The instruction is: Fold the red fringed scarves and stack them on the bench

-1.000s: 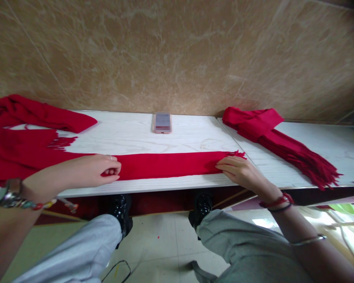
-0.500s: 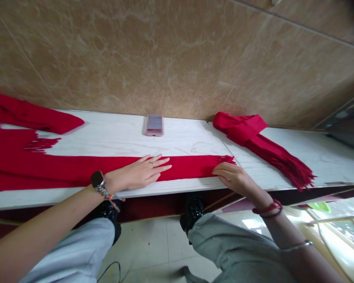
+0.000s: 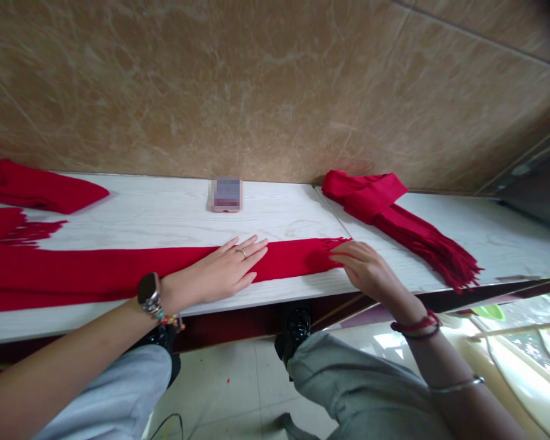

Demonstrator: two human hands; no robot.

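A long red scarf (image 3: pixel 101 269) lies stretched along the white ledge, its fringed end to the right. My left hand (image 3: pixel 224 269) rests flat on it, fingers extended and slightly spread. At the fringed end, my right hand (image 3: pixel 362 266) has its fingers bent together over the fringe; the thumb side and the fringe under the fingers are partly hidden. Another fringed part (image 3: pixel 32 229) of red cloth lies at the left, overlapping the long strip. To the right of my right hand is a folded red scarf (image 3: pixel 385 205) with its fringe hanging toward the front edge.
A phone (image 3: pixel 227 195) lies near the wall on the white ledge (image 3: pixel 275 214). More red cloth (image 3: pixel 46 186) sits at the back left. A brown marbled wall (image 3: pixel 256 91) rises behind. My shoes and legs are below the front edge, and a cable (image 3: pixel 169 421) lies on the floor.
The view has shifted slightly, so the phone and the cloths appear further left. Both hands stay at nearly the same places on the scarf; my right fingers now lie over the fringe.
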